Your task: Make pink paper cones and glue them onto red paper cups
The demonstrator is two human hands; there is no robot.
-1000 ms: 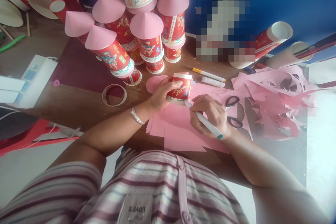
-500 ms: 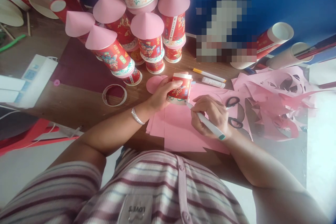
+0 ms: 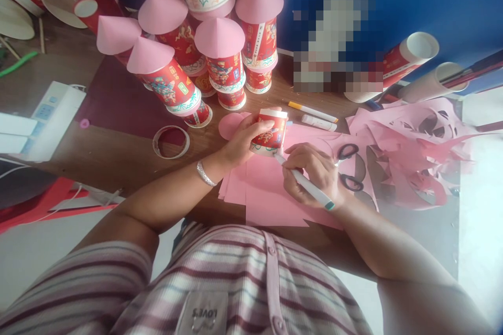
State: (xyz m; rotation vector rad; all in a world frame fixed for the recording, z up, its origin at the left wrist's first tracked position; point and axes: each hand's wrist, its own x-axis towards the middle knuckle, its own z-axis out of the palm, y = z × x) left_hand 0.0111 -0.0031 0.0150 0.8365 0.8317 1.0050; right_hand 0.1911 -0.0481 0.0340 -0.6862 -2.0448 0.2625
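Observation:
My left hand (image 3: 244, 138) is wrapped round a small red paper cup (image 3: 271, 133) with a white band at its lower end. Green marks show on that band. In my right hand (image 3: 312, 172) is a white marker (image 3: 314, 190) with a green end, pinched like a pen. Its tip meets the white band near the cup's lower right edge. Pink paper sheets (image 3: 271, 193) lie under both hands. Beside my right wrist are the dark handles of scissors (image 3: 352, 182), whose blades I cannot make out.
Stacked red cups with pink cone tops (image 3: 226, 70) stand at the back. A yellow-capped marker (image 3: 312, 111) and a white tube (image 3: 319, 122) lie beyond my hands. Pink paper scraps (image 3: 416, 152) are heaped right, a tape roll (image 3: 171, 142) and a power strip (image 3: 49, 118) left.
My right hand and the marker have shifted slightly left along the cup's white band. The left hand keeps the cup in nearly the same place.

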